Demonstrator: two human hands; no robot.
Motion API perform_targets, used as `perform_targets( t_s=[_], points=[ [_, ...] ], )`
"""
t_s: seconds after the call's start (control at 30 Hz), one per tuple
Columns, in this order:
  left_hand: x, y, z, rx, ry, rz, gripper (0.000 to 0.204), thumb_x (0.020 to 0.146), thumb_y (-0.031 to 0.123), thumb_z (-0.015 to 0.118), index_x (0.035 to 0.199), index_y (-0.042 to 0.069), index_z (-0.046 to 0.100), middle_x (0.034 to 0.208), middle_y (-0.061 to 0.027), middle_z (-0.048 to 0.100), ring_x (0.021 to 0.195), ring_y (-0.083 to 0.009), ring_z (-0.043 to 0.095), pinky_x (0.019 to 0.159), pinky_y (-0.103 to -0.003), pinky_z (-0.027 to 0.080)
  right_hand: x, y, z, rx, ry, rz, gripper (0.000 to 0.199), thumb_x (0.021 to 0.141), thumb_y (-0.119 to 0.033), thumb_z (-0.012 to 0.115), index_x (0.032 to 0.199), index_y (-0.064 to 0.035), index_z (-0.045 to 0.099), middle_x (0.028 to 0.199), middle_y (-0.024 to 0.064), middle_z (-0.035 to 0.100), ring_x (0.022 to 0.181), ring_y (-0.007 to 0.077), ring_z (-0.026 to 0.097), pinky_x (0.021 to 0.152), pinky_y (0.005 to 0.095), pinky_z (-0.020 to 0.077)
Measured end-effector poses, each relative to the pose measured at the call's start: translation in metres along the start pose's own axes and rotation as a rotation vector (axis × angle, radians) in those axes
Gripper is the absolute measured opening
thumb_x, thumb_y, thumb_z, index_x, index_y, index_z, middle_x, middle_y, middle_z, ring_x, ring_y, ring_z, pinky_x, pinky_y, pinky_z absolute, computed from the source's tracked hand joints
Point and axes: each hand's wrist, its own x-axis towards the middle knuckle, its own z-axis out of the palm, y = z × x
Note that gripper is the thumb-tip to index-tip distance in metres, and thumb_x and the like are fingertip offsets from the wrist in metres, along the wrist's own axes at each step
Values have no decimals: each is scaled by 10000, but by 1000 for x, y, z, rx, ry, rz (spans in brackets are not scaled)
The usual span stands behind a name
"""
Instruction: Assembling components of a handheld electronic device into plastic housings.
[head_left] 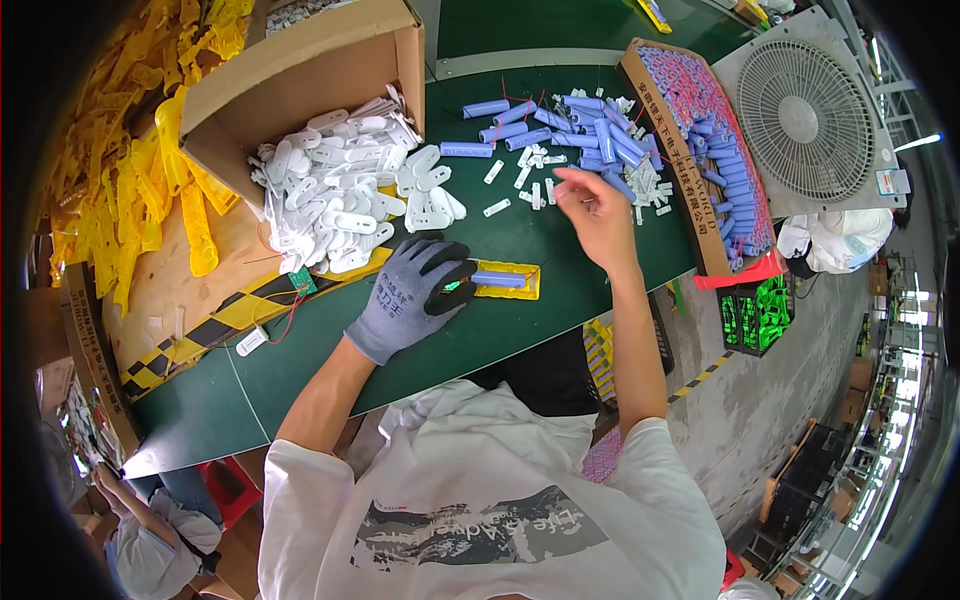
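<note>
My left hand [412,295], in a grey-blue glove with dark fingertips, is closed on the left end of a yellow plastic casing [533,283] lying on the green table. A purple cylindrical battery cell [500,279] lies lengthwise in the casing. A bit of green shows in the casing beside my gloved fingers. My bare right hand [597,215] hovers above the table, fingers bent and apart, with nothing visible in them. Beyond it are loose purple battery cells [615,145] with thin red wires, and small white plastic pieces [538,195] lie beside its fingertips.
A cardboard box [300,75] spills white oval plastic parts [335,200] at left. Yellow casings [170,150] pile up beyond it. On the right stand a carton of battery cells [690,180] and a fan [800,120]. A green circuit board [301,281] trails wires near the striped edge.
</note>
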Motion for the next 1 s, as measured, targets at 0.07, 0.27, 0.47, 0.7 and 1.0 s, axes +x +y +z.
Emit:
perform_targets(
  t_s=[0.07,0.27,0.47,0.7,1.0],
  points=[
    [1,3,-2,-39,-14,-47,342,684,106,755,1006,90,639,1094,-98,603,1012,-319,566,881,-427,455,6,-11,5,-187,-92,-49,262,823,-129,701,1067,-41,672,866,42,666,691,112,610,608,258,462],
    [-2,1,0,-53,-24,-46,333,727,153,736,1037,99,630,1122,-100,584,1007,-321,555,894,-435,447,8,-15,11,-398,-178,-79,294,760,-134,751,1027,-42,670,817,62,639,642,159,609,595,301,470],
    [-3,3,-3,-37,-5,-52,335,725,155,739,1036,98,629,1118,-102,585,1002,-318,561,884,-430,451,7,-12,11,-298,-143,-44,176,748,-55,751,877,-12,639,819,48,634,608,116,580,570,250,456],
    [-1,1,-3,-57,-26,-56,361,673,126,753,1016,89,648,1121,-104,596,1034,-324,556,895,-428,451,-25,7,10,207,-3,-389,203,692,86,770,781,-2,610,805,84,629,711,108,592,615,220,475],
    [-2,0,-2,-55,-14,-64,399,649,107,763,1032,83,650,1125,-104,601,1032,-320,563,887,-428,453,-52,24,-40,549,721,-217,35,839,43,632,869,32,615,847,104,632,691,125,585,624,235,500]
  ],
)
